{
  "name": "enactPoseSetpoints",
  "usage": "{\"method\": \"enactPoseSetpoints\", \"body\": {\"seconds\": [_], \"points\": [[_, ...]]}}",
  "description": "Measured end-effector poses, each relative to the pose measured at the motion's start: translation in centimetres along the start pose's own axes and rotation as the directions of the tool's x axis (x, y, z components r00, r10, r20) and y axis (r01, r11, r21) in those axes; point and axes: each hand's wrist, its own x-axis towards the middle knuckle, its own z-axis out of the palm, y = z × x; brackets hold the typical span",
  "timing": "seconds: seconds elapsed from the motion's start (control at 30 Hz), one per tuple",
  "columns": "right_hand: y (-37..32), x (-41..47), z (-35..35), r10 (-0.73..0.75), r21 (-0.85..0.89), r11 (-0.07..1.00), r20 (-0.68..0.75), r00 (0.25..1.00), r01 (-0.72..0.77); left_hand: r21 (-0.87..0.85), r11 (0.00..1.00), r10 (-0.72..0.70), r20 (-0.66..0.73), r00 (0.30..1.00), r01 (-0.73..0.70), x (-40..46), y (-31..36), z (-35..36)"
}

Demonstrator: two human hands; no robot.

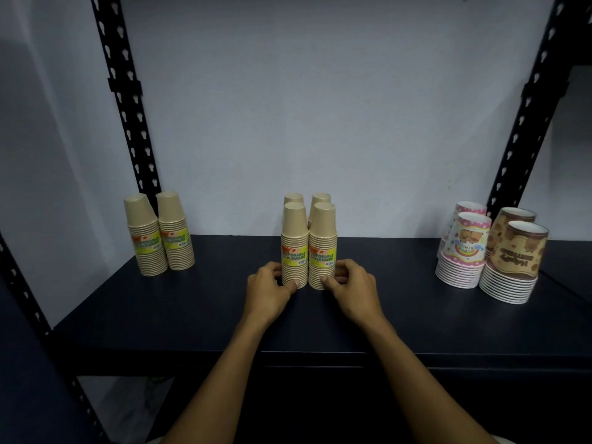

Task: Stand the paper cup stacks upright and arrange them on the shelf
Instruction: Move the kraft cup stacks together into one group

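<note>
Four tan paper cup stacks stand upright, mouths down, in a tight block at the middle of the dark shelf. The front left stack and front right stack carry yellow labels. Two more stacks stand right behind them, mostly hidden. My left hand grips the base of the front left stack, thumb in front. My right hand grips the base of the front right stack the same way. Both stacks rest on the shelf.
Two more tan labelled stacks stand upright at the left, by the black upright post. At the right stand pink patterned stacks and brown patterned stacks. A white wall closes the back.
</note>
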Motion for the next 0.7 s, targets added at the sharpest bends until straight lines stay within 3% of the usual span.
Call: {"method": "enactPoseSetpoints", "body": {"seconds": [0.23, 0.33, 0.53, 0.7], "points": [[-0.1, -0.3, -0.3, 0.002, 0.0, 1.0, -0.011, 1.0, -0.002, -0.019, 0.999, 0.039, 0.005, 0.999, -0.039, -0.2, -0.1, -0.2], [-0.2, -1.1, -0.6, 0.009, 0.018, 1.0, -0.025, 1.0, -0.009, -0.044, 0.996, 0.071, -0.067, 0.995, -0.074, -0.7, -0.1, -0.8], [-0.6, -3.9, -0.9, -0.034, 0.074, 0.997, -0.012, 0.999, 0.035, -0.114, 0.993, -0.013, -0.187, 0.982, -0.009, -2.3, -1.6, -3.6], [-2.6, -4.8, 1.5, -0.053, 0.109, 0.993, 0.112, 0.992, 0.041, -0.132, 0.991, -0.07, -0.248, 0.966, 0.038, -2.6, -3.9, -7.5]]}}
